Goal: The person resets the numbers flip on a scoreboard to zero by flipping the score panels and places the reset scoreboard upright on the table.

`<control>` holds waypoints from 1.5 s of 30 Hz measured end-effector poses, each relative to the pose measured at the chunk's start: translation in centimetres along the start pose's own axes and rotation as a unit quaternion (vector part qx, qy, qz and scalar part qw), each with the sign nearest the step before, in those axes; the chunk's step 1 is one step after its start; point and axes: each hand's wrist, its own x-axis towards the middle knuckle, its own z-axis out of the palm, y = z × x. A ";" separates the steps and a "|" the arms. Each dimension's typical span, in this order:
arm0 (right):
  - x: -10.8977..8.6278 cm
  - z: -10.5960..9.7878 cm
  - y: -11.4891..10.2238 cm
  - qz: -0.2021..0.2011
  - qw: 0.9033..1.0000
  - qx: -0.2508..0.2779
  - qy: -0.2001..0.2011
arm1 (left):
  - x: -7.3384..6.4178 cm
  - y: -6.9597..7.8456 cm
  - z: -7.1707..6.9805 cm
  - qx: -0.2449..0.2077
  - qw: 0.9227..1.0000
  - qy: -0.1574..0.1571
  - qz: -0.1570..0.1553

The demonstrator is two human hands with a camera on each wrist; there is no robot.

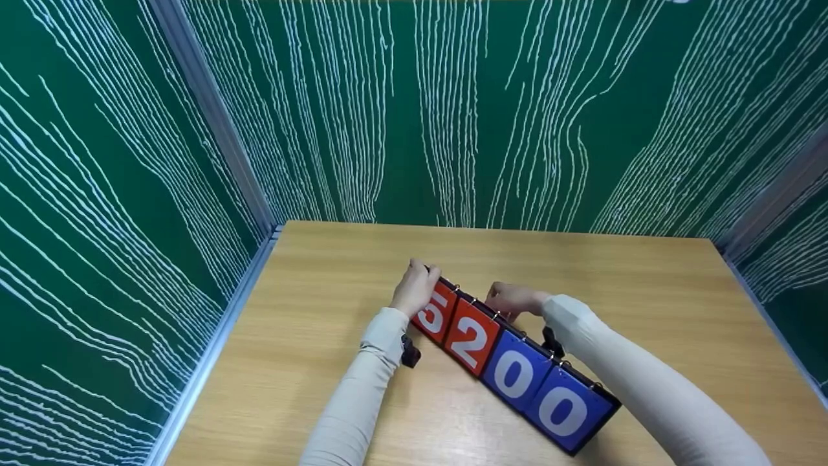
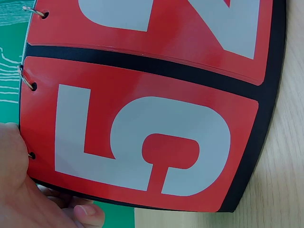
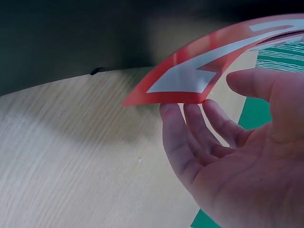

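A tabletop flip scoreboard stands slanted on the table, its ringed cards reading 5 and 2 on red, then 0 and 0 on blue. My left hand grips its upper left corner, beside the red 5 card in the left wrist view; some fingers are hidden behind the board. Behind the top edge is my right hand. In the right wrist view, a bent red card with white print hangs at the board's black back. The right fingertips touch its lower edge, thumb held apart from the fingers.
The wooden table has its back edge along a green wall with wavy white lines. Another green panel rises on the left behind a metal rail. A small black device sits at the left wrist.
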 end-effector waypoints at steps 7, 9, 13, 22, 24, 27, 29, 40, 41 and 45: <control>0.1 0.2 0.1 -0.016 1.000 -0.001 -0.001 | 0.0 -0.2 0.0 0.002 1.000 -0.009 0.003; 0.1 0.2 0.1 -0.011 1.000 -0.002 -0.002 | -0.1 -0.2 -0.1 0.001 1.000 -0.009 0.001; 0.1 0.0 -0.1 0.008 1.000 -0.001 -0.006 | 0.0 -0.2 -0.1 -0.005 1.000 -0.008 -0.009; 0.0 -0.4 -0.1 0.010 0.999 0.044 0.011 | 0.1 -0.1 0.0 -0.019 0.999 -0.005 -0.025; -0.2 -0.6 0.0 0.013 0.998 0.059 0.014 | 0.1 -0.1 0.1 -0.023 0.999 -0.008 -0.028; -0.5 -0.9 0.2 0.023 0.997 0.069 0.016 | 0.1 -0.2 0.1 -0.019 1.000 -0.007 -0.021; -0.7 -1.2 0.3 0.032 0.997 0.065 0.019 | 0.1 -0.3 0.1 -0.014 1.000 -0.005 -0.015; -1.9 -2.6 0.5 0.051 0.992 0.068 0.089 | 0.0 -0.1 -0.1 -0.001 1.000 0.011 0.010; -2.2 -2.8 0.5 0.052 0.992 0.072 0.089 | 0.0 -0.1 -0.1 -0.004 1.000 0.009 0.007; -3.6 -3.8 0.5 0.044 0.992 0.077 0.086 | 0.0 -0.2 -0.1 -0.011 1.000 0.002 -0.003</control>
